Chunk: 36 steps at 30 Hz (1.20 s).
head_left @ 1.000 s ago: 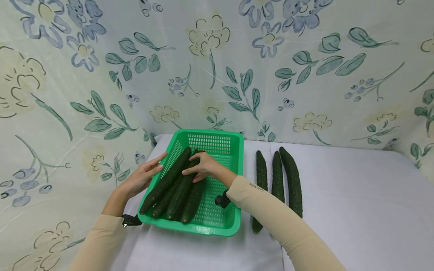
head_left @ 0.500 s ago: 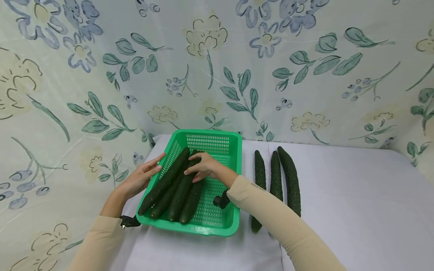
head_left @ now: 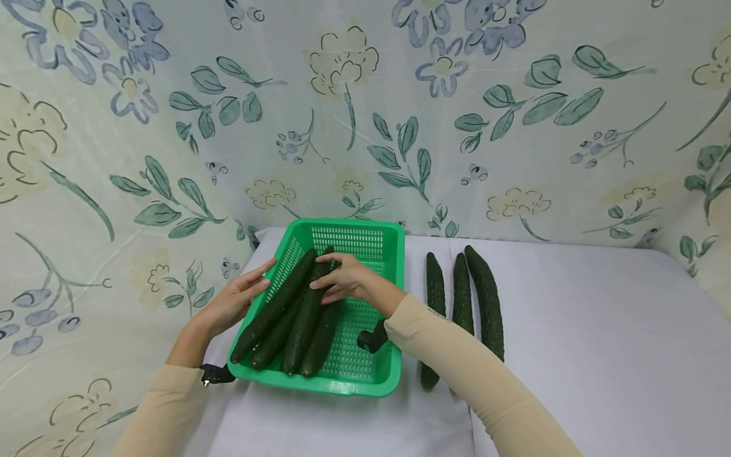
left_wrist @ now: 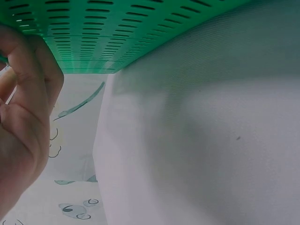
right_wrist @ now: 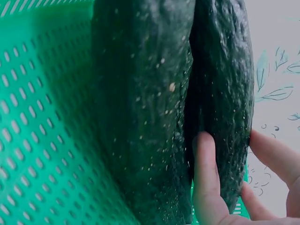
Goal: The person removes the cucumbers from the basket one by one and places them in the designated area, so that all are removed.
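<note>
Several dark green cucumbers lie side by side along the left part of a green plastic basket point(head_left: 396, 254). My right hand point(head_left: 346, 279) reaches into the basket and grips one cucumber point(head_left: 304, 327) near its far end. In the right wrist view its thumb presses one side of that cucumber point(right_wrist: 224, 70) while fingers lie on the other side; a thicker cucumber point(right_wrist: 140, 103) is right beside it. At the basket's left rim, my left hand point(head_left: 231, 304) rests with fingers fairly straight. The left wrist view shows this hand point(left_wrist: 28, 108) against the basket's slotted outer wall point(left_wrist: 108, 28).
Three more cucumbers stand in a row on the white table to the right of the basket: a left one point(head_left: 435, 285), a middle one point(head_left: 462, 292) and a longer right one point(head_left: 487, 298). My right forearm passes over their near ends. A floral cloth point(head_left: 342, 127) hangs behind.
My right hand has shifted slightly, and the far end of the gripped cucumber shows a little higher than before. The left hand keeps its place at the rim. The head view has drifted slightly.
</note>
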Tool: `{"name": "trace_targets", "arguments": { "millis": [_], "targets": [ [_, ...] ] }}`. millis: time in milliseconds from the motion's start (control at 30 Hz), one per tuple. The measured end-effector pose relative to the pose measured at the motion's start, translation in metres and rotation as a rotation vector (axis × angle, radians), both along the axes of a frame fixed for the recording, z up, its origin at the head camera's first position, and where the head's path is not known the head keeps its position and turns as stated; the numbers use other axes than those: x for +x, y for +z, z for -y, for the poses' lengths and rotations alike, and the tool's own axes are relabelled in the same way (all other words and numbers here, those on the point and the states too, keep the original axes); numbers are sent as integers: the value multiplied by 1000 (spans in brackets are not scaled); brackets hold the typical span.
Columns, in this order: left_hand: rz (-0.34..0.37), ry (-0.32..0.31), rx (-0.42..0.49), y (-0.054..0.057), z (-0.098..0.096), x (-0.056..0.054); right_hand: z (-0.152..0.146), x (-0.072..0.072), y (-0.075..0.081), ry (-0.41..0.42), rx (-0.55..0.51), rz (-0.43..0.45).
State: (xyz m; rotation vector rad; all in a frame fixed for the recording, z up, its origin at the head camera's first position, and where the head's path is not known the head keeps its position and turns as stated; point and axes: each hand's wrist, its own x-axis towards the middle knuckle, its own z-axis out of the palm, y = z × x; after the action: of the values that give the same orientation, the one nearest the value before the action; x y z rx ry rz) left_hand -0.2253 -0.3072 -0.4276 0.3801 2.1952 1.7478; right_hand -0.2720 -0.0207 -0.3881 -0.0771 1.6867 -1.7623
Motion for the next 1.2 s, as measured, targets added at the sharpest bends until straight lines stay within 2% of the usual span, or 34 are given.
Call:
{"name": "trace_targets", "arguments": {
  "millis": [600,867,1200],
  "targets": [
    [13,-9,27,1,0,0,-7,2,11,-84,-92,-9],
    [28,-34,53,-1,-1,0,-17,3,23,-125,-132,-30],
    [-2,-6,12,0,0,0,-40,0,38,-137,-171,-86]
  ]
}}
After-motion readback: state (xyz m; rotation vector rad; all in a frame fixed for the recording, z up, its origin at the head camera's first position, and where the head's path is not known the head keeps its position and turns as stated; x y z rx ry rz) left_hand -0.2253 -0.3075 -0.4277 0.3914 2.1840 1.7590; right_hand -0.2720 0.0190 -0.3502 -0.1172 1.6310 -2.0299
